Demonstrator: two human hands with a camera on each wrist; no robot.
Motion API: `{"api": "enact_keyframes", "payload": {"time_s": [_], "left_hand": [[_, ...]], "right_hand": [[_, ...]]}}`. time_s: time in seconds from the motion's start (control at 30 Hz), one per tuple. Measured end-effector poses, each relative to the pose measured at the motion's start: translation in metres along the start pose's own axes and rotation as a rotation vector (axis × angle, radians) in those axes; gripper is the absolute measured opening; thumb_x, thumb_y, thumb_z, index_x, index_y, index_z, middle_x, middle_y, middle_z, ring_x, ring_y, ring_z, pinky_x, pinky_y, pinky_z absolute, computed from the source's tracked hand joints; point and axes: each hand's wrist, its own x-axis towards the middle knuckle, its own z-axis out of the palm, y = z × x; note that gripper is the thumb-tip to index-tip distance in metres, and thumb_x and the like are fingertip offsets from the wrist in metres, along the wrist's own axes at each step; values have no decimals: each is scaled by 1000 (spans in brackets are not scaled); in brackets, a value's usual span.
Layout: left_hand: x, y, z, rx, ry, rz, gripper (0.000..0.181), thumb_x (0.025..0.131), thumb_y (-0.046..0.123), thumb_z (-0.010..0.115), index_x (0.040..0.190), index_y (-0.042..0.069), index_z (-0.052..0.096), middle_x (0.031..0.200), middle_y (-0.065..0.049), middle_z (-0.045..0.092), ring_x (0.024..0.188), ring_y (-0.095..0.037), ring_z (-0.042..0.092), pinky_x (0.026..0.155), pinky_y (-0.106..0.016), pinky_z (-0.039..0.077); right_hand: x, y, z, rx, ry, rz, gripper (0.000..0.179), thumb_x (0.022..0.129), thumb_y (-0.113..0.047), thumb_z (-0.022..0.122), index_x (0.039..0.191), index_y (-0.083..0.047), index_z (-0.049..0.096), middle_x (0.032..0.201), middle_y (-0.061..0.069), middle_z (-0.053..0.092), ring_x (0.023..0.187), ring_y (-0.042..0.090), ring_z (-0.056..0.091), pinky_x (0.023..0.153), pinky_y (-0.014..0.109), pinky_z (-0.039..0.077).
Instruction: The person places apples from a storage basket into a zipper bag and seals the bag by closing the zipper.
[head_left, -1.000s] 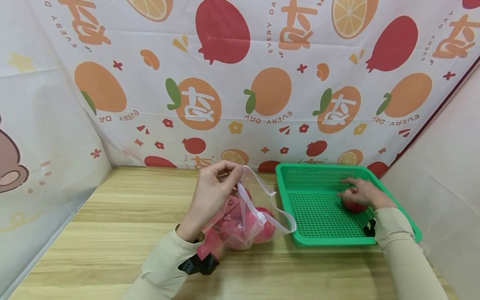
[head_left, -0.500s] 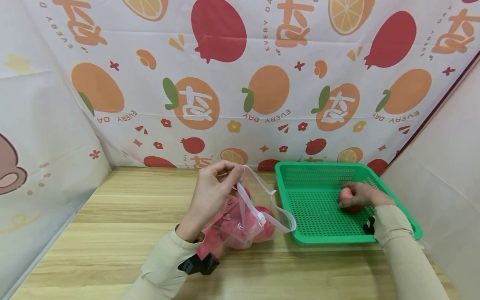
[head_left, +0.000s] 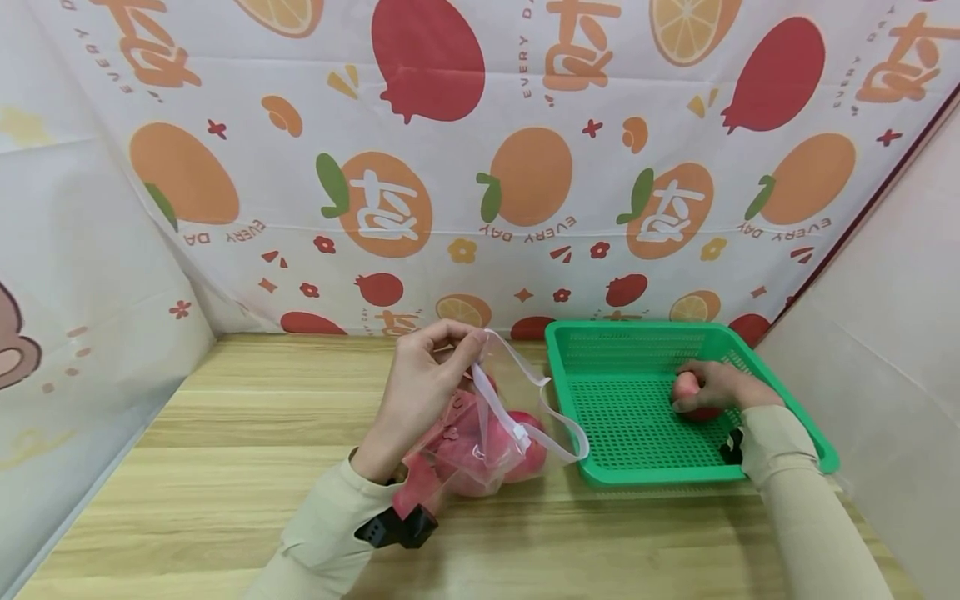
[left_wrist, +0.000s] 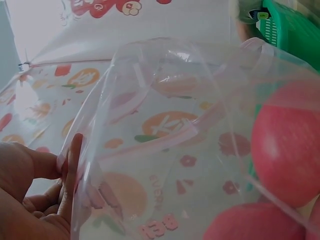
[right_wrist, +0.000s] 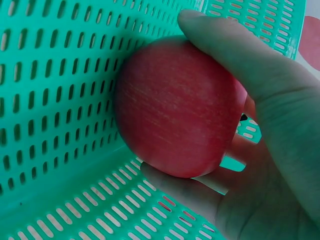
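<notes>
From the head view, I see the left hand (head_left: 423,371) pinching the rim of a clear zip bag (head_left: 491,446), with red apples (head_left: 534,458) bulging in it, below and to the right of that hand, over the table (head_left: 247,417). Well off to its right, the right hand (head_left: 720,385) grips a single apple (head_left: 686,388) inside the green basket (head_left: 660,477). In the left wrist view, thumb and fingers nip the film's edge; keeping that pinch high and steady should hold the mouth wide. In the right wrist view, the fingers curl beneath the fruit, close by the basket's wall (right_wrist: 55,90); I'd lift away from it, firmly but without squeezing.
</notes>
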Motion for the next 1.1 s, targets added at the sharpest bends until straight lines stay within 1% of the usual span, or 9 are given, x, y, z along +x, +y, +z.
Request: {"api": "enact_keyframes", "payload": {"time_s": [0.1,0.37,0.53,0.7,0.9,1.1], "left_hand": [[0,0,0,-3,0,-2,17,100,9,65,108,-4,72,90,-22,66,66,-12,66,62,-25,62],[1,-1,2,17,3,10,15,99,9,66,106,-3,73,88,-19,66,67,-13,65,62,-25,62],[1,-1,3,22,1,9,16,99,10,67,106,-3,73,88,-20,66,67,-13,65,61,-25,62],[2,-1,3,22,-3,11,16,99,9,66,107,-4,73,88,-20,66,66,-12,65,62,-25,62],[1,-2,4,20,-2,10,16,99,8,66,106,-4,73,86,-18,66,66,-13,66,61,-26,63],[0,-2,3,12,-3,2,17,99,9,66,107,-5,72,88,-21,66,66,-12,67,61,-27,63]], "right_hand": [[0,-2,0,-5,2,-9,77,83,-44,80,139,1,52,124,26,57,107,44,50,82,53,54],[0,-4,-1,0,12,-8,79,84,-44,81,141,2,51,127,27,57,108,44,51,84,53,55],[2,-4,0,4,16,8,80,84,-46,80,142,1,51,128,27,56,109,44,50,83,52,55],[2,-4,1,6,22,2,79,84,-46,81,141,0,52,125,26,58,107,43,51,82,50,55],[4,-5,1,-20,31,-4,79,83,-45,81,141,0,53,127,27,60,106,42,54,83,54,54],[10,-14,1,-18,17,-1,80,82,-46,82,142,-2,54,130,25,59,107,39,54,86,52,54]]}}
